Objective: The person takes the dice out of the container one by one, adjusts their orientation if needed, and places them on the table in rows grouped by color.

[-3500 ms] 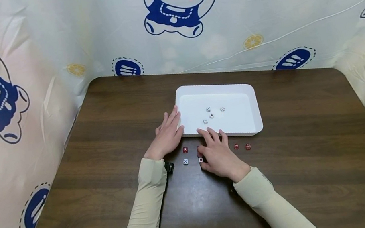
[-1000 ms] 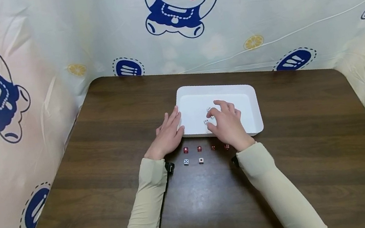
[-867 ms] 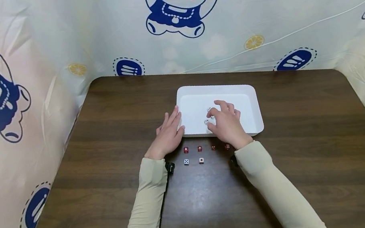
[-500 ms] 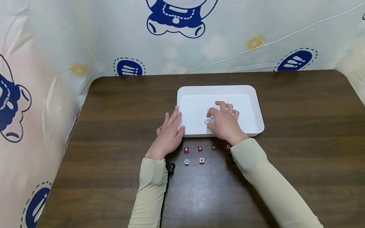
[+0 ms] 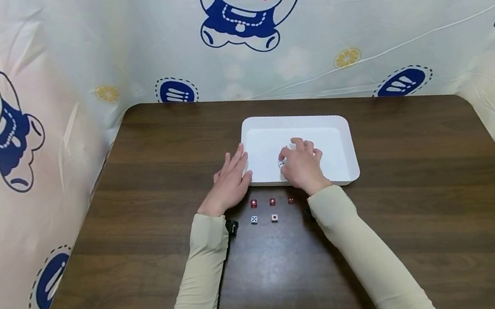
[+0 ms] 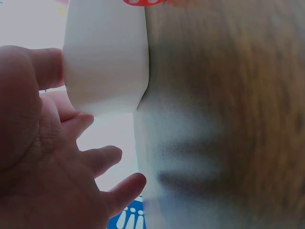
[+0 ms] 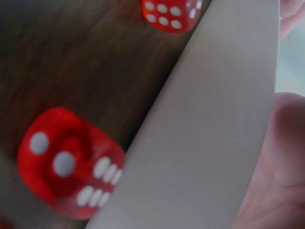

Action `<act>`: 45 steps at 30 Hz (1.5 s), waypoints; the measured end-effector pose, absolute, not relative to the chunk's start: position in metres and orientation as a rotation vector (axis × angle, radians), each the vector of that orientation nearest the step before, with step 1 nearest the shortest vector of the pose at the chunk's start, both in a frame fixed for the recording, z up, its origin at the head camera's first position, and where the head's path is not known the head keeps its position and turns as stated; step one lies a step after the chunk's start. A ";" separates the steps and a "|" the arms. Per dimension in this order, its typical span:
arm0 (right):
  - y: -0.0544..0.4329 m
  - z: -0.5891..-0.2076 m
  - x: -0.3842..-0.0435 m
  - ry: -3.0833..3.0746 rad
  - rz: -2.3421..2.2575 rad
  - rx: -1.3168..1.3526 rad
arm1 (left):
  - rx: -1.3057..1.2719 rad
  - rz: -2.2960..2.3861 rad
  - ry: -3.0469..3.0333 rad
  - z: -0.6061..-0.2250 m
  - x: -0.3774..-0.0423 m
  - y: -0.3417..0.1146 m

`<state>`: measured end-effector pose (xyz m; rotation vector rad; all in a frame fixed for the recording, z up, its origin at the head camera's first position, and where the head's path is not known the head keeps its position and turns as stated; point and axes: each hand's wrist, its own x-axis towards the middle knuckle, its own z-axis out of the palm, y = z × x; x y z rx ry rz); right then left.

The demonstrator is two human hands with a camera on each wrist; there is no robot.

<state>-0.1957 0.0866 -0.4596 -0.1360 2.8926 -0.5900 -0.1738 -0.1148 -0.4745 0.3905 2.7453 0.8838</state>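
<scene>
- We see a brown table (image 5: 123, 265).
- On it we see a white tray (image 5: 330, 134).
- We see the left hand (image 5: 228, 184) against the tray's left end, fingers spread and loose.
- We see the right hand (image 5: 303, 165) inside, fingers bent down; we cannot tell whether they pinch anything.
- We see partly hidden white dice (image 5: 281, 163) beside it.
- Near the tray, we see red dice (image 5: 272, 201) in a row, with two more white dice (image 5: 274, 218) nearer.

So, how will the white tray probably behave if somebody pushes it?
The white tray would likely slide rather than tip, being wide and low. Its neat rectangular shape suggests it is stiff. The left hand against its side may steady it.
</scene>
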 end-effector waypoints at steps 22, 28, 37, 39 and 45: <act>0.086 -0.465 -0.198 2.895 -0.532 -0.124 | 0.394 0.890 2.746 -0.474 -0.173 -0.115; 0.087 -0.465 -0.198 2.902 -0.546 -0.126 | 0.391 0.894 2.743 -0.475 -0.174 -0.114; 0.086 -0.465 -0.197 2.908 -0.537 -0.124 | 0.393 0.889 2.739 -0.475 -0.174 -0.114; 0.087 -0.465 -0.197 2.909 -0.536 -0.125 | 0.395 0.890 2.739 -0.474 -0.174 -0.114; 0.087 -0.464 -0.197 2.904 -0.537 -0.126 | 0.396 0.887 2.737 -0.474 -0.173 -0.114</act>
